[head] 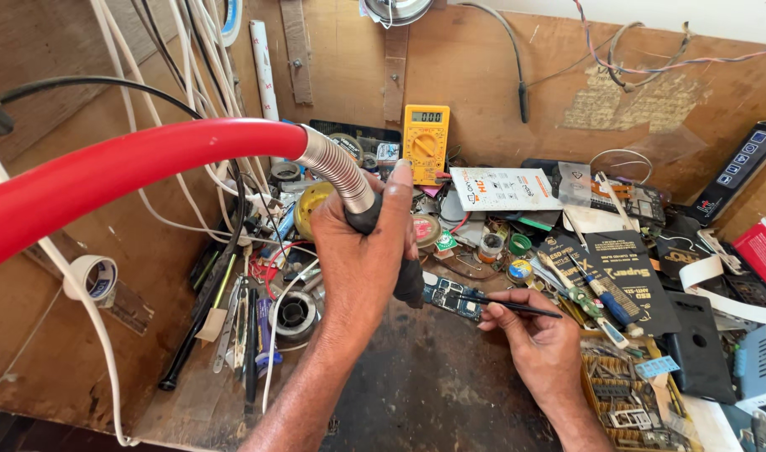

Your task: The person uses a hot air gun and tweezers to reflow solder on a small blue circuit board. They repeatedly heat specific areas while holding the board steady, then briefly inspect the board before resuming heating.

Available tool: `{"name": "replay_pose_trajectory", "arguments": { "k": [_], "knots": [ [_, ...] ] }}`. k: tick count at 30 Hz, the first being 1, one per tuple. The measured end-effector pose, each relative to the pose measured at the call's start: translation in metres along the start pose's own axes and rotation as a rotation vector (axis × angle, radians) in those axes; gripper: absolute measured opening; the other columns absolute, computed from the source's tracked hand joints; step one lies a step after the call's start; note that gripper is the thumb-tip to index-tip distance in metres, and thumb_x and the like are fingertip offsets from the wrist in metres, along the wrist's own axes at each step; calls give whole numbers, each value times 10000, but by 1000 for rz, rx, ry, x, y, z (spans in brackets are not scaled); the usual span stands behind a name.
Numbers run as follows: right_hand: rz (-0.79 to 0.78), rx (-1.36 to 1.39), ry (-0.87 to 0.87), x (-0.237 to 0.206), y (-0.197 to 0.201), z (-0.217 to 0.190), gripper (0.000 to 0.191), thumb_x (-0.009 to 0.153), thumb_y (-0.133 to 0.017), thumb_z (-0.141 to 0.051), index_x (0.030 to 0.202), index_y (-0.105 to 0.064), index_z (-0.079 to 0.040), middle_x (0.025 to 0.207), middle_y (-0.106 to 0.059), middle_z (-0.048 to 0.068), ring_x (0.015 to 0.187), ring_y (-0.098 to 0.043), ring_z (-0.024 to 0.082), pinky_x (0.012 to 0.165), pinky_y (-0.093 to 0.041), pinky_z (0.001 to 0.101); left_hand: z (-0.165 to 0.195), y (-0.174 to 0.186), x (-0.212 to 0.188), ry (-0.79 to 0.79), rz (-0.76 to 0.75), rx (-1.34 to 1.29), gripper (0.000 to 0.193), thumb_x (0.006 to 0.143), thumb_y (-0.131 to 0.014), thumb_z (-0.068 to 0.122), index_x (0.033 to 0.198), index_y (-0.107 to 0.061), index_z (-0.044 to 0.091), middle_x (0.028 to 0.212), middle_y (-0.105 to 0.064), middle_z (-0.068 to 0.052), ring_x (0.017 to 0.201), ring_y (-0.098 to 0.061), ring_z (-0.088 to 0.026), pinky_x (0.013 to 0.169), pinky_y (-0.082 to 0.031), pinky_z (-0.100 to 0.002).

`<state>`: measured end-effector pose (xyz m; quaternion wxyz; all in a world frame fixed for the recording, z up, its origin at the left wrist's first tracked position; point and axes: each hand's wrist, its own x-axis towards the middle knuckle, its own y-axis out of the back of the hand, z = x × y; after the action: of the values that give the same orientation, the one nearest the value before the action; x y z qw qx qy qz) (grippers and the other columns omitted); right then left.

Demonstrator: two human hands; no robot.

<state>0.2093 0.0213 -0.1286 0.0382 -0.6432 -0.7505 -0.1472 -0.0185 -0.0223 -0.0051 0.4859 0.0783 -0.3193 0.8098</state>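
My left hand [362,251] grips the black handle of a hot-air tool [408,283], whose ribbed metal hose joins a thick red hose [123,163] sweeping in from the left. The tool's nozzle points down at a small blue circuit board [451,296] lying on the dark work mat [416,377]. My right hand [537,335] holds thin black tweezers [508,305] whose tip touches the board's right end.
A yellow multimeter [425,142] leans on the back wall. Screwdrivers [600,293], black packets, solder reels, tape rolls [94,278] and white cables crowd the bench. A tray of small parts [630,393] sits at the right. Hand tools [240,335] lie at the left.
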Motion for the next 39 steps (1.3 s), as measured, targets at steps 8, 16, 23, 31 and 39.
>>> {"name": "replay_pose_trajectory", "arguments": {
  "k": [8,16,23,31,39],
  "knots": [
    [18,-15,-47,-1,3,2,198,935,-664,-51,1093,-698,62,905,-797,150,791,-766,179,736,-641,298,-5,-8,7,31,-11,-41,278,1018,-674,151,785,-548,68,566,-554,17,479,-537,-47,444,-460,-241],
    [67,-46,63,-3,-4,1,173,960,-651,-58,1074,-695,64,880,-783,140,771,-753,166,723,-635,288,-8,-14,5,-2,-9,12,261,1012,-686,165,808,-561,62,569,-549,37,492,-537,-31,428,-413,-227],
    [64,-70,143,12,-10,-3,134,991,-623,-66,1029,-668,55,860,-770,144,764,-759,176,719,-638,300,-14,-19,8,-26,-19,21,291,1012,-688,187,771,-570,75,559,-554,51,484,-521,-15,420,-396,-223],
    [88,-81,123,12,-16,4,112,992,-627,-61,1027,-649,44,858,-764,130,762,-751,169,712,-635,296,-20,-26,10,-45,-27,76,359,1014,-688,207,697,-571,86,543,-549,59,479,-513,-5,421,-395,-234],
    [108,-206,166,9,-15,5,97,947,-700,-65,1013,-685,4,900,-759,81,789,-721,116,674,-590,246,-21,-27,11,-55,-41,88,369,1027,-680,210,699,-557,93,550,-542,60,493,-499,-1,425,-379,-232]
  ]
}}
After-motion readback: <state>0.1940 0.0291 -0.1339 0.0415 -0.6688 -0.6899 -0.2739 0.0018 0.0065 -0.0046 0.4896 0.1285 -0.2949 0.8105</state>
